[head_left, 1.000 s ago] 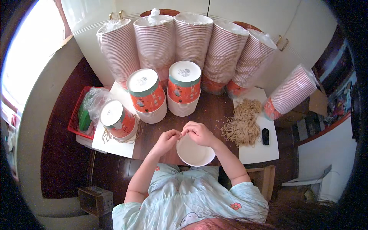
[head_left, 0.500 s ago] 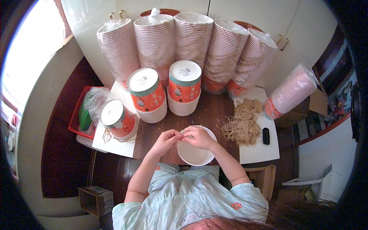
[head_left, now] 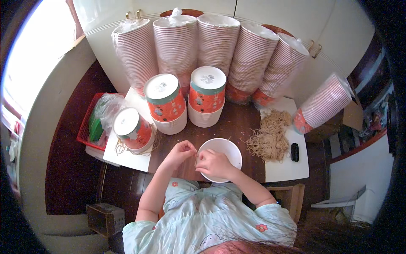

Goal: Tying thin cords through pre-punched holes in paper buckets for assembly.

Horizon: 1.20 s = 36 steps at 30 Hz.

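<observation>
Above the near edge of the brown table, my left hand [head_left: 182,151] is closed in a pinch. My right hand [head_left: 213,164] is pinched too, a little lower and just to its right. A thin tan string [head_left: 196,160] seems to run between the two sets of fingertips; most of it is too fine to make out. A white paper bucket [head_left: 228,149] stands mouth up behind my right hand, which partly covers it. To the right lies a loose heap of tan string [head_left: 275,135].
Tall bagged stacks of paper buckets [head_left: 175,46] line the back. Two shorter upside-down stacks [head_left: 165,106] [head_left: 207,99] stand before them. Another inverted stack [head_left: 134,131] sits at left on string, near a red basket [head_left: 86,131]. A black bundle [head_left: 294,152] lies at right.
My hands have moved apart and slightly down, with the right hand lower. The bucket shows more of its inside. The whole view has shifted slightly.
</observation>
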{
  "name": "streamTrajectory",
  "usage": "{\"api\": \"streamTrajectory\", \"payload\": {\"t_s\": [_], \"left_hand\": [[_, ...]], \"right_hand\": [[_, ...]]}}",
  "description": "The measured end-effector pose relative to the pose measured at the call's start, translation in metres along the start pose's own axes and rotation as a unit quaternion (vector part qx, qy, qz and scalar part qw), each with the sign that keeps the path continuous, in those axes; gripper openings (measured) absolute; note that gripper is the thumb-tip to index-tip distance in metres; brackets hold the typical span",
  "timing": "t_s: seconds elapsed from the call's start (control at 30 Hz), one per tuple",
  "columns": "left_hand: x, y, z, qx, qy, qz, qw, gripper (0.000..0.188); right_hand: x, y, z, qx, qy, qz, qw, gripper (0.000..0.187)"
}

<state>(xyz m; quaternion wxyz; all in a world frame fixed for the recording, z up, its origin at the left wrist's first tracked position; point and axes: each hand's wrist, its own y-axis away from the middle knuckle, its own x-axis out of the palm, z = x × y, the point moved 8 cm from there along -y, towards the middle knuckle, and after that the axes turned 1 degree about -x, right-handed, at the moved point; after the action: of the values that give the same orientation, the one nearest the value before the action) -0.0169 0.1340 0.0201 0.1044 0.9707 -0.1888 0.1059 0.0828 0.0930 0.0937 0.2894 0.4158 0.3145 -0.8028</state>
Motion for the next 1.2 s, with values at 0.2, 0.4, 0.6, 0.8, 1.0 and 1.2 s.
{"api": "streamTrajectory", "payload": {"t_s": [0.2,0.4,0.6,0.8,1.0,1.2], "left_hand": [[-0.005,0.001,-0.006,0.01,-0.051,-0.022,0.998,0.007],[-0.003,0.001,-0.006,0.016,-0.042,-0.036,0.998,0.006],[-0.003,0.003,-0.005,0.041,-0.034,-0.057,0.997,0.007],[-0.009,0.002,0.006,0.063,-0.019,-0.089,0.994,0.008],[-0.013,0.012,0.006,0.057,0.084,-0.137,0.985,0.01],[-0.026,0.031,0.013,0.118,-0.169,-0.201,0.958,0.011]], "right_hand": [[0.001,-0.004,-0.031,0.081,-0.036,-0.054,0.995,0.017],[0.009,-0.008,-0.048,0.11,-0.056,-0.096,0.988,0.02],[0.024,-0.01,-0.06,0.151,-0.144,-0.043,0.977,0.021],[0.032,-0.011,-0.068,0.163,-0.211,-0.043,0.963,0.019],[0.033,-0.01,-0.072,0.184,-0.247,-0.053,0.95,0.016],[0.035,-0.006,-0.078,0.191,-0.222,-0.059,0.954,0.014]]}}
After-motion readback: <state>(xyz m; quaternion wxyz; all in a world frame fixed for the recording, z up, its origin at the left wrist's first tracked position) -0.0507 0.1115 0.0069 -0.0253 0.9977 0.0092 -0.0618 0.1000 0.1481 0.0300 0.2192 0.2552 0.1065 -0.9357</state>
